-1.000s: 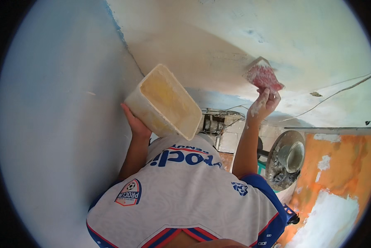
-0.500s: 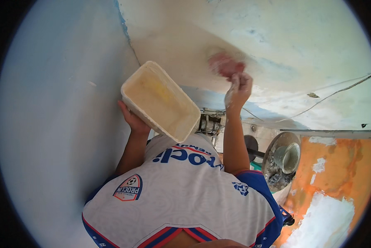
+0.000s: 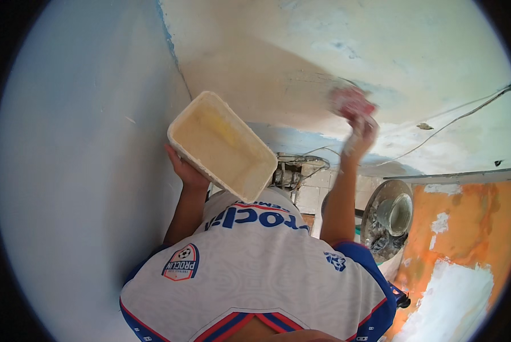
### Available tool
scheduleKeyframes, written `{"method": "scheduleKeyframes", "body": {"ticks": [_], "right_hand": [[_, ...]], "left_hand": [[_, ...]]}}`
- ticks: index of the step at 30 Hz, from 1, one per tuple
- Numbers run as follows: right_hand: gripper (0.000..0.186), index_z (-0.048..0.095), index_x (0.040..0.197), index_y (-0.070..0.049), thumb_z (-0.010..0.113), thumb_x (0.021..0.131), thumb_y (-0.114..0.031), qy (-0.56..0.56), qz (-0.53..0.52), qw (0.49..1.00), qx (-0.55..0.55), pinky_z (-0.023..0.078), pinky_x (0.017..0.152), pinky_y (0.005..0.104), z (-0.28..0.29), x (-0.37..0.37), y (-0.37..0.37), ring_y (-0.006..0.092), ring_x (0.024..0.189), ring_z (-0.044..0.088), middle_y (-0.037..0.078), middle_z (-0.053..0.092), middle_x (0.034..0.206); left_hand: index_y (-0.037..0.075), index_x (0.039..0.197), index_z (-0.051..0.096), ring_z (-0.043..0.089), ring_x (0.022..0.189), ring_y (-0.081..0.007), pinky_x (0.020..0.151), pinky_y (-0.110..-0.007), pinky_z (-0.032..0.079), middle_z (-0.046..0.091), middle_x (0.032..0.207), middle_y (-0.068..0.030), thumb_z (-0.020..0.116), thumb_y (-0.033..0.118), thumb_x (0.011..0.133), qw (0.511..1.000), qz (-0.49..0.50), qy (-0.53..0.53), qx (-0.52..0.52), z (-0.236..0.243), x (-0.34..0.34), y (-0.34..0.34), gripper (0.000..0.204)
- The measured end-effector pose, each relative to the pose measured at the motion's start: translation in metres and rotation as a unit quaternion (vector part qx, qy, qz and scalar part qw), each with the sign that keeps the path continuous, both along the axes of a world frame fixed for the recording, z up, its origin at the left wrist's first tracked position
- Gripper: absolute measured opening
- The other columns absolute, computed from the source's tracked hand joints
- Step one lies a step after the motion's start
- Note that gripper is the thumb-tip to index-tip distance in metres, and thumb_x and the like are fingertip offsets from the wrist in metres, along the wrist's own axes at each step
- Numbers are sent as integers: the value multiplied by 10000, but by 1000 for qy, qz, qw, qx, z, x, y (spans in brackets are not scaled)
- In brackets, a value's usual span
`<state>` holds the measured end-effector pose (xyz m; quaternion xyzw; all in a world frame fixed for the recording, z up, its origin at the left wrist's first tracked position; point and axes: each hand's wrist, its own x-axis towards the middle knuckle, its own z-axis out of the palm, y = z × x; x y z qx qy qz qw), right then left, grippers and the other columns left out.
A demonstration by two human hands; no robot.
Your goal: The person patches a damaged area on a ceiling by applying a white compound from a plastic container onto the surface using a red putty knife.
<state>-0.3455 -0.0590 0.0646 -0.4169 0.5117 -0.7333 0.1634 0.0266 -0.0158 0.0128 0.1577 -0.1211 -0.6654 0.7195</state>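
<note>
I have a wide gap between tub (image 3: 243,126) and right hand (image 3: 362,134) | blue-grey wall (image 3: 84,171) blocks leftward passage | cable (image 3: 466,115) crosses pale wall (image 3: 438,62) right of that hand

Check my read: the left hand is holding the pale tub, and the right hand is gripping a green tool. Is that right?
Not quite: the tool in the right hand is red with whitish smears, not green; the head view shows it, somewhat blurred. The rest stands: the left hand is holding the pale tub.
</note>
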Motion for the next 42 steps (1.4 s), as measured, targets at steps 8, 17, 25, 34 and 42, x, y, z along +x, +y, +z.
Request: {"method": "scheduleKeyframes", "body": {"ticks": [8,17,25,34,42], "right_hand": [[137,587,1108,-17,626,979,-46,119,-9,990,70,557,787,295,-26,48,-24,171,899,671,100,671,970],[128,585,1103,6,608,988,-46,76,79,993,43,531,812,273,-24,64,-13,153,859,648,91,659,981],[68,597,1051,-13,603,996,-53,85,-28,996,22,545,798,299,13,-46,41,165,894,657,94,657,1008],[114,584,1080,-24,620,993,-89,26,-83,996,-3,575,805,323,12,-71,21,196,912,673,113,675,1013],[82,589,1055,-37,625,989,-70,33,39,998,36,524,785,271,-25,3,-7,143,851,626,43,641,909]], "left_hand": [[127,1523,370,443,1391,-297,1135,-466,388,436,1529,-96,240,678,1013,999,-30,13,34,-8,-3,3,762],[123,1527,362,436,1393,-299,1139,-460,380,428,1533,-102,255,687,1008,999,-20,-22,30,-10,-1,2,774],[148,1530,362,430,1396,-301,1137,-464,384,420,1541,-86,272,676,1013,1000,-14,-4,9,-5,7,6,744],[161,1539,352,428,1395,-298,1147,-468,370,408,1550,-67,265,661,1023,997,-61,-1,-44,-6,7,7,724],[168,1552,333,402,1415,-301,1160,-480,350,378,1571,-67,292,671,1013,999,-6,-24,45,-1,8,2,739]]}}
